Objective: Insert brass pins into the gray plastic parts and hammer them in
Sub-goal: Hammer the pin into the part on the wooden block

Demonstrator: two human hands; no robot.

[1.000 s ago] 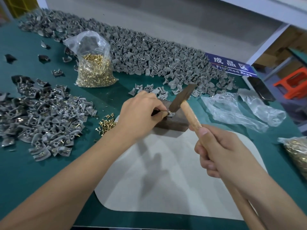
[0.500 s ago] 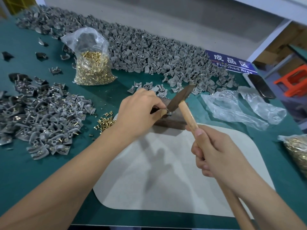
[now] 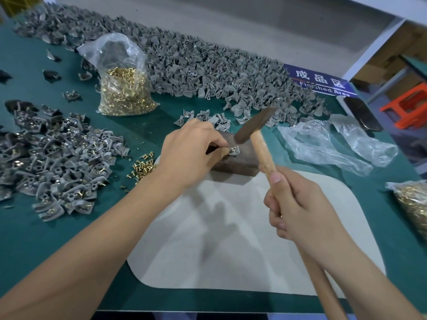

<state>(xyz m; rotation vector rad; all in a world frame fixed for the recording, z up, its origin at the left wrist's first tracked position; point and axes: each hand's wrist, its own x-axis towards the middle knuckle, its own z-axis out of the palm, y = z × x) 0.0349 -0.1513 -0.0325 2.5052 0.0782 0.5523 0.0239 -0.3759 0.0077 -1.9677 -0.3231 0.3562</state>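
Note:
My left hand (image 3: 191,151) pinches a small gray plastic part (image 3: 233,150) with a brass pin in it, flat on a dark metal block (image 3: 240,161). My right hand (image 3: 298,204) grips the wooden handle of a hammer (image 3: 254,128), whose dark head hangs tilted just above the block, clear of the part. A small heap of loose brass pins (image 3: 143,168) lies left of the block.
A large heap of gray parts (image 3: 208,68) runs along the table's back. Parts with pins (image 3: 53,162) are piled at left. A bag of brass pins (image 3: 123,88) stands behind, another bag (image 3: 413,204) at right, empty plastic bags (image 3: 323,146) beside a blue sign (image 3: 321,82). A beige mat (image 3: 231,239) lies in front.
The hammer head, down on the part half a second ago, has lifted off it. My left hand still holds the part on the block.

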